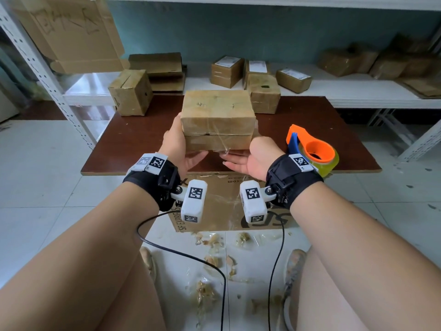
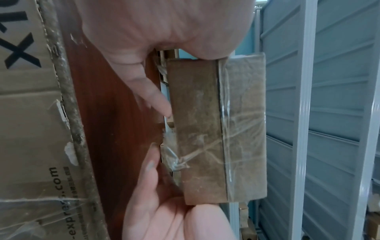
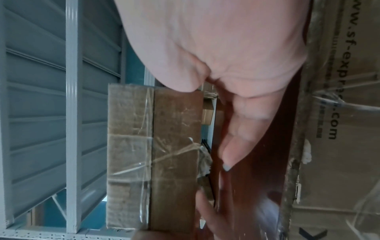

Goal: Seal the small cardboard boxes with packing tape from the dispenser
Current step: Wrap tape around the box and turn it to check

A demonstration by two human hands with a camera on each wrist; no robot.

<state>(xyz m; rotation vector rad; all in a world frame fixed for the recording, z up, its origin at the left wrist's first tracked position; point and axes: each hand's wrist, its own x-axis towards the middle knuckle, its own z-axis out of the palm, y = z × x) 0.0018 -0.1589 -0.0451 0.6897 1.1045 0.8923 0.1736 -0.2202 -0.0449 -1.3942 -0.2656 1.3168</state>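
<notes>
Brown table (image 1: 133, 142) carries a tape dispenser (image 1: 312, 149) (right side) and a taped box (image 1: 263, 95) at back.

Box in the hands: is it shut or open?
Shut. No flap of the box stands up; the seam across its near face lies closed, and clear tape crosses that seam.

Soft, even light filled the head view, with sheen on the glossy white shelf board (image 1: 95, 84) and the tape-wrapped small brown cardboard box (image 1: 217, 120); its wide-angle edges bowed. Both wrist views were motion-blurred, the left hand (image 2: 164, 24) and right hand (image 3: 226, 40) looming out of focus.
</notes>
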